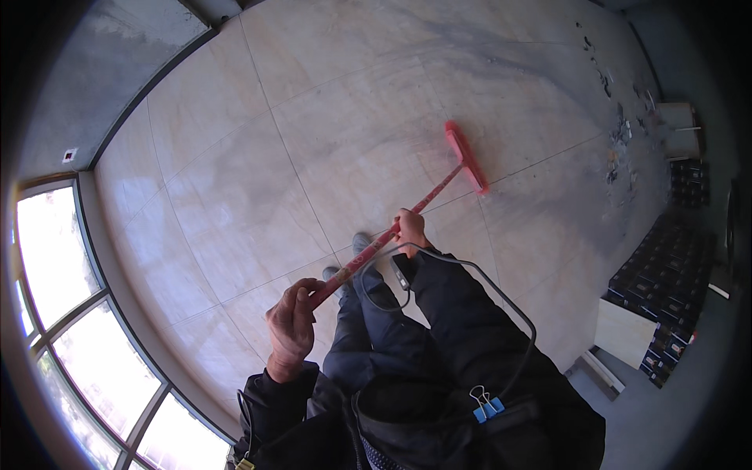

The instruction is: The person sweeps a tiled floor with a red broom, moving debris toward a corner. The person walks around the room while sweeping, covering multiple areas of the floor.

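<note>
A red push broom (376, 244) slants across the view, its handle end near my body and its head away to the right. Around the top end of the handle closes my left hand (294, 320). Farther down, my right hand (409, 226) grips the same handle. The broom head (466, 157), with pinkish-red bristles, rests on the pale tiled floor (352, 147), close to a tile joint. A dark cable (487, 276) loops from my right wrist towards my jacket, where a blue binder clip (489, 409) sits.
Swept-looking dust streaks and scattered dark debris (620, 138) lie on the floor at the right. Beyond them are stacked dark boxes (664, 276) and a pale panel (627, 333). A grey wall (111, 64) with a socket (69, 155) and large windows (100, 364) border the left side.
</note>
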Tool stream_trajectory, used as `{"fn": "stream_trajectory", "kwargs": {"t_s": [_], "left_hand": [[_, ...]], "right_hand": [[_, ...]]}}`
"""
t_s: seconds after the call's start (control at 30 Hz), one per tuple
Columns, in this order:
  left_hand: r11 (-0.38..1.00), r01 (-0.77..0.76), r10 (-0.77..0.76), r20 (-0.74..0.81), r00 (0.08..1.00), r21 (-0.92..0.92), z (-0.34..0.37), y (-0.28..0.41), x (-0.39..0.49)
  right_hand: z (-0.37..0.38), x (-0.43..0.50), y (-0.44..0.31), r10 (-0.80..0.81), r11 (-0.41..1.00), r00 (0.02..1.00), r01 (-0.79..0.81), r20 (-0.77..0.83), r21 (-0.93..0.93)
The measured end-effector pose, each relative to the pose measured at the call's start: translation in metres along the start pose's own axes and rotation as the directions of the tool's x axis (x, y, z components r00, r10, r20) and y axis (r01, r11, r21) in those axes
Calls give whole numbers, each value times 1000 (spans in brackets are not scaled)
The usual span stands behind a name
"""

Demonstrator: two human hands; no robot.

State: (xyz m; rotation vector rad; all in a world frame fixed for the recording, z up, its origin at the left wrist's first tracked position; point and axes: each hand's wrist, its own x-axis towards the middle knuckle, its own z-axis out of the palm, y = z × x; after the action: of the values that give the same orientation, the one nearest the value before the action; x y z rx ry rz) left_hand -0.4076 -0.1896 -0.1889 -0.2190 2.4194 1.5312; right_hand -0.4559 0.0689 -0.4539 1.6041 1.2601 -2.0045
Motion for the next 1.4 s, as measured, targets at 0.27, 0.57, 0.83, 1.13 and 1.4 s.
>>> {"fn": "stream_trajectory", "kwargs": {"t_s": [0.27, 0.57, 0.83, 1.13, 1.4], "left_hand": [[934, -254, 339, -395, 854, 251, -95, 39, -2], [904, -367, 428, -490, 759, 220, -83, 29, -8], [966, 13, -62, -183, 981, -260, -32, -6, -21], [956, -211, 293, -670, 682, 203, -188, -15, -119], [954, -254, 261, -851, 455, 157, -224, -57, -155]], "right_hand": [[88, -122, 41, 49, 998, 966, -57, 256, 23], [81, -133, 64, 165, 986, 955, -160, 248, -39], [32, -58, 31, 165, 986, 986, -164, -37, 15], [168, -198, 141, 248, 908, 892, -78, 379, -412], [221, -229, 219, 392, 834, 866, -192, 311, -517]]}}
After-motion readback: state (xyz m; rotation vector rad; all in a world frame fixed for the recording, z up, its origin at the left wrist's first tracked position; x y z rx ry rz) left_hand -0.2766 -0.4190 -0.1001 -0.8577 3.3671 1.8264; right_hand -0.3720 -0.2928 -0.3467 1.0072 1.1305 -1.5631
